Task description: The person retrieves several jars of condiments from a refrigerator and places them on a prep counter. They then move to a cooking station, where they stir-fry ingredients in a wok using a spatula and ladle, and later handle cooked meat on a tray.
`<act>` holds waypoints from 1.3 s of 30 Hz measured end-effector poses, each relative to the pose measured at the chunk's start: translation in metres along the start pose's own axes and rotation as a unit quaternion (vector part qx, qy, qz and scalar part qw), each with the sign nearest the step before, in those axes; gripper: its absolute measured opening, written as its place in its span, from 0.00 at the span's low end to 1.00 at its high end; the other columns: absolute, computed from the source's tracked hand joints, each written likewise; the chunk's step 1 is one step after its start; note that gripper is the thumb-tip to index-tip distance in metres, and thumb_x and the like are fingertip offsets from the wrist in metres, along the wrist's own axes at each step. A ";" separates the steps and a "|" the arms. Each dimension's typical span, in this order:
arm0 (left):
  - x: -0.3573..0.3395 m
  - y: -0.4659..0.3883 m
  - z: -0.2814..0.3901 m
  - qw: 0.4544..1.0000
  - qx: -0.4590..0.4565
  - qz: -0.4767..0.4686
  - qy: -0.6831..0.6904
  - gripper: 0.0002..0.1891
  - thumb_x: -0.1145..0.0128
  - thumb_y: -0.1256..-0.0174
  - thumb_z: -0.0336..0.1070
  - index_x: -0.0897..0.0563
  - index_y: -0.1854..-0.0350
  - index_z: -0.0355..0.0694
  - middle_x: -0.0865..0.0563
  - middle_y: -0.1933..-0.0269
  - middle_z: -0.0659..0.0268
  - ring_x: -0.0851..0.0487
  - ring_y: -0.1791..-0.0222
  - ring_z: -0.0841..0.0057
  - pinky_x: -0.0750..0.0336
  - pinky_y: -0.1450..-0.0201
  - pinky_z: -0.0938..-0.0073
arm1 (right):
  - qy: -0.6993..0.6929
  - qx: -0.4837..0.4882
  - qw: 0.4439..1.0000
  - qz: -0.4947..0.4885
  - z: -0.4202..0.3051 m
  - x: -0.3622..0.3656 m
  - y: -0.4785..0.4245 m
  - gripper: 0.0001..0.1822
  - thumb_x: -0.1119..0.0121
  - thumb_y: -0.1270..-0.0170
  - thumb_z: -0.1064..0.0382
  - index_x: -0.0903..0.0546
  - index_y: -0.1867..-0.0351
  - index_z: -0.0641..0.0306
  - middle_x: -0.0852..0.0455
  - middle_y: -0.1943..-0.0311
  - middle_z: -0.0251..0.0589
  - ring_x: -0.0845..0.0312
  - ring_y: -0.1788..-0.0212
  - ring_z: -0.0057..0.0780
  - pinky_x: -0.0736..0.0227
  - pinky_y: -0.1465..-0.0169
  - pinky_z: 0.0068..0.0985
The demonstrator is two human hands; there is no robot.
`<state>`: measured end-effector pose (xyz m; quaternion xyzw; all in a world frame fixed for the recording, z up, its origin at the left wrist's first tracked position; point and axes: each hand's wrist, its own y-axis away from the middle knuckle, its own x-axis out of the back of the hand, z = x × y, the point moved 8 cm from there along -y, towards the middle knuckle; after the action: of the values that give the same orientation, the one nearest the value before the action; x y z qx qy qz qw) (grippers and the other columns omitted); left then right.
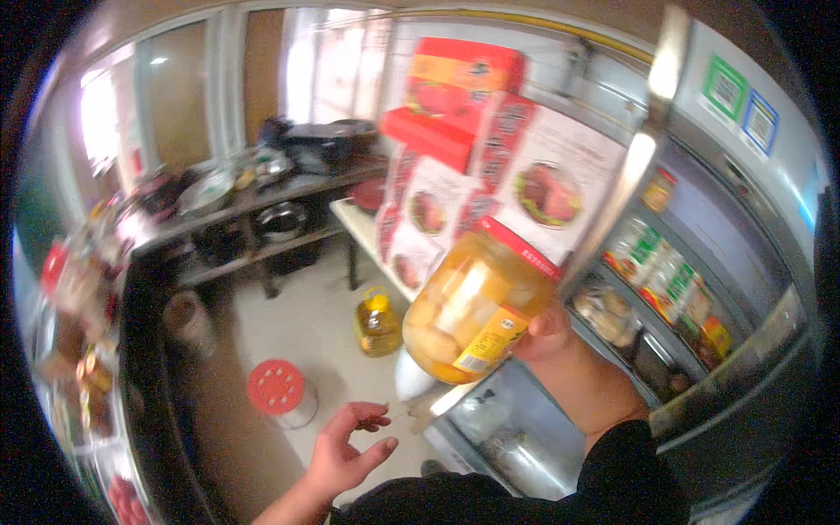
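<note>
A large jar of pale round pieces in yellowish liquid, with a red lid and a yellow label, is tilted in front of me. My right hand grips it from the right side, with most of the fingers hidden behind it. Lower and to the left, my left hand holds nothing, its thumb and fingers apart and curved. Behind the jar stand white and red cartons with food pictures. An open refrigerated cabinet with packaged food on its shelves is at the right.
On the floor are a bottle of yellow oil and a red-topped round stool. A lower cabinet compartment holds bagged items. Metal shelving with pans and basins runs along the back; a cluttered counter lies at the left.
</note>
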<state>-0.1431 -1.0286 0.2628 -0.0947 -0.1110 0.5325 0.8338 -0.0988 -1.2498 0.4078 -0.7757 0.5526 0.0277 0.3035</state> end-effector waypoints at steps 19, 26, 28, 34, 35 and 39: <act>0.338 0.181 0.052 0.945 -0.056 0.302 -0.108 0.28 0.28 0.48 0.33 0.25 0.44 0.36 0.23 0.49 0.62 0.20 0.53 0.74 0.24 0.50 0.74 | -0.200 -0.216 0.922 -0.253 0.343 -0.361 -0.139 0.53 0.31 0.55 0.32 0.39 0.30 0.58 0.33 0.36 0.58 0.35 0.36 0.60 0.33 0.38 0.56; 0.473 0.193 0.043 0.922 -0.055 0.353 -0.146 0.26 0.28 0.49 0.35 0.24 0.48 0.37 0.22 0.51 0.61 0.20 0.55 0.74 0.23 0.53 0.74 | -0.228 -0.244 0.910 -0.247 0.442 -0.462 -0.223 0.54 0.38 0.52 0.27 0.39 0.31 0.61 0.32 0.37 0.58 0.33 0.36 0.56 0.33 0.37 0.53; 0.520 0.197 0.038 0.908 -0.045 0.381 -0.169 0.26 0.28 0.50 0.36 0.24 0.49 0.37 0.22 0.51 0.60 0.20 0.56 0.73 0.23 0.54 0.74 | -0.244 -0.245 0.902 -0.259 0.472 -0.496 -0.254 0.53 0.39 0.51 0.26 0.39 0.31 0.60 0.32 0.37 0.57 0.34 0.35 0.54 0.35 0.35 0.53; 0.625 0.233 0.062 0.739 -0.061 0.534 -0.405 0.34 0.24 0.58 0.40 0.25 0.47 0.37 0.23 0.48 0.53 0.23 0.49 0.60 0.26 0.46 0.64 | -0.335 -0.299 0.845 -0.291 0.527 -0.586 -0.311 0.44 0.40 0.41 0.38 0.40 0.29 0.60 0.35 0.32 0.51 0.36 0.32 0.49 0.40 0.31 0.50; 0.636 0.236 0.073 0.700 -0.083 0.551 -0.447 0.38 0.23 0.61 0.42 0.27 0.44 0.36 0.24 0.45 0.51 0.24 0.46 0.56 0.27 0.43 0.60 | -0.267 -0.278 0.874 -0.297 0.533 -0.594 -0.315 0.43 0.39 0.41 0.40 0.39 0.30 0.61 0.33 0.32 0.50 0.35 0.32 0.47 0.40 0.31 0.48; 0.688 0.230 0.085 0.664 -0.050 0.542 -0.512 0.45 0.24 0.62 0.43 0.31 0.38 0.33 0.29 0.39 0.46 0.28 0.42 0.49 0.34 0.36 0.54 | -0.109 -0.243 0.921 -0.286 0.564 -0.644 -0.305 0.38 0.34 0.42 0.51 0.34 0.34 0.66 0.26 0.38 0.46 0.29 0.37 0.39 0.34 0.34 0.39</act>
<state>-0.0857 -0.3042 0.3387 0.1080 -0.4760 0.8488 0.2033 0.0827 -0.3634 0.3268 -0.9427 0.2471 0.1575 0.1596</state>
